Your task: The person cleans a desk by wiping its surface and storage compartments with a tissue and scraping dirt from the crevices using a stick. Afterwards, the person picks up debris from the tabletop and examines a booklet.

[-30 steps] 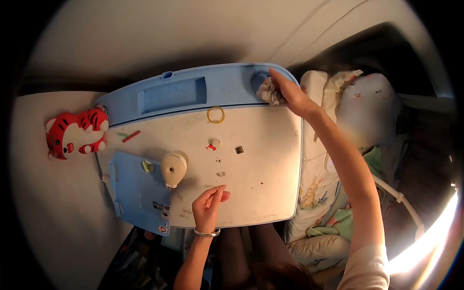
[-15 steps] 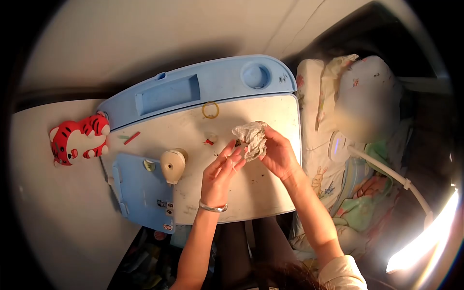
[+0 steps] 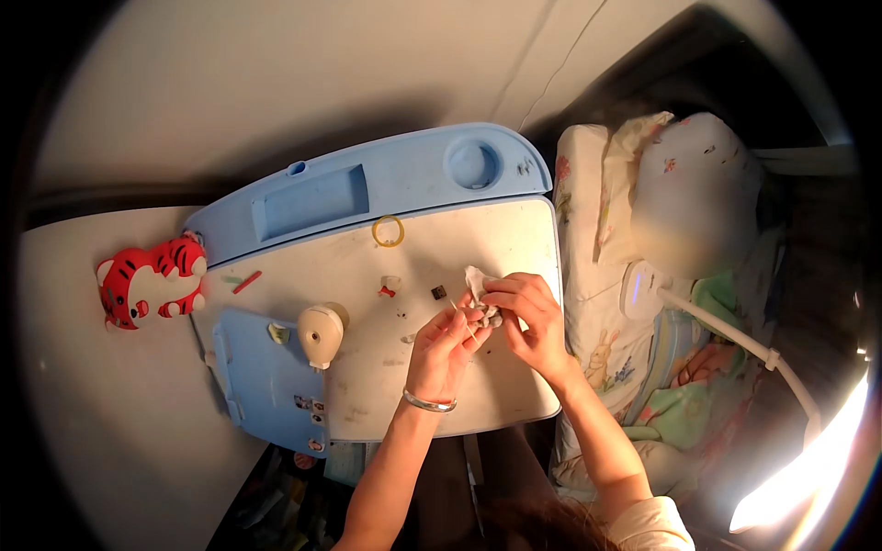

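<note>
Crumpled whitish tissue point(image 3: 478, 280) is between both hands above the right part of the white tabletop. My right hand point(image 3: 531, 321) pinches it from the right with bent fingers. My left hand point(image 3: 443, 354), with a silver bangle on the wrist, holds a thin pale stick point(image 3: 458, 313) between thumb and fingers and touches the tissue's left side. Small greyish lumps point(image 3: 489, 317) show under the tissue between the hands; I cannot make out what they are. A small dark square piece point(image 3: 439, 292) lies on the tabletop left of the tissue.
A beige dispenser point(image 3: 322, 335) stands beside a blue panel point(image 3: 271, 386). Farther back are a yellow ring point(image 3: 388, 231), a red bow point(image 3: 387, 292), a red stick point(image 3: 247, 282) and a blue tray with a round recess point(image 3: 404, 174). A red tiger toy point(image 3: 152, 283) lies left; a lamp point(image 3: 808, 459) shines right.
The tissue has come from the round recess at the back right to the space between my hands. My left hand has moved right and up to meet it, and the tissue is now more bunched.
</note>
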Demonstrator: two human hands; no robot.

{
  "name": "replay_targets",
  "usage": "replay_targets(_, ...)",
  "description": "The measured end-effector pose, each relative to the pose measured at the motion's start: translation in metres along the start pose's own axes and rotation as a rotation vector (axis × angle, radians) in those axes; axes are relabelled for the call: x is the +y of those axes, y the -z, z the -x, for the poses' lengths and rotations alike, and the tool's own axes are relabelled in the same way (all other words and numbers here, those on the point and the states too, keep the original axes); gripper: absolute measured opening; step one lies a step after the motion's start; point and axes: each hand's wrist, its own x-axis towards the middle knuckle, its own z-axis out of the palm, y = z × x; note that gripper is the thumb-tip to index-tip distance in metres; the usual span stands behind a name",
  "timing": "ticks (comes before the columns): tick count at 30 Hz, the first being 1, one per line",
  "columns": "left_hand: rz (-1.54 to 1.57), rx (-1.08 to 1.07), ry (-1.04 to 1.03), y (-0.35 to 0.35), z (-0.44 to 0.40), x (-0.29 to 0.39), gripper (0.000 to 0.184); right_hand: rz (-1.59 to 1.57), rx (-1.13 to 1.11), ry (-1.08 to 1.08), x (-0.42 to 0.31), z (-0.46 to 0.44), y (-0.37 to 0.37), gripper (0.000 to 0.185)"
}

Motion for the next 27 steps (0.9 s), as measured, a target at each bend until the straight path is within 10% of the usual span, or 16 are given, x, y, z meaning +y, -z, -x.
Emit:
replay_targets(8,0.004,0.006,0.042,0.012,0.000,0.002,0.016,-0.251,-0.396,-0.157,0.015,-0.019,0.014,0.029)
replay_targets(15,-0.263,0.090,-0.023,0.004,0.025,0.020,0.018,0.404,-0.181,0.395,0.051,-0.124,0.015,0.021)
replay_targets(22,-0.364,0.163,-0.050,0.013,0.050,0.020,0.017,1.448,-0.612,1.033,0.094,-0.179,0.006,0.012)
replay_targets(27,-0.357,0.204,-0.042,0.018,0.059,0.014,0.017,1.487,-0.620,0.906,0.091,-0.168,0.003,0.017)
